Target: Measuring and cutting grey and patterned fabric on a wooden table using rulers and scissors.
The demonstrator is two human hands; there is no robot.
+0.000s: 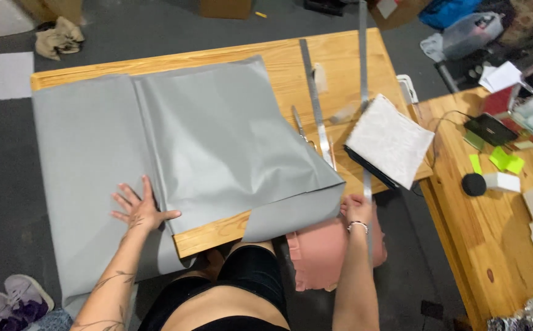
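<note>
Two hands at work: left hand [138,210] spread flat on large grey fabric sheet [205,141]; right hand [357,210] grips long metal ruler [364,110] rising above it.

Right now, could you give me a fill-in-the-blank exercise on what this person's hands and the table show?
1. The left hand lies flat on the ____ sheet.
2. The right hand grips a long metal ____ by the table edge.
3. The sheet lies on a ____ table.
4. The pair of shoes stands on the ____.

Missing words: grey; strip; wooden; floor
</note>
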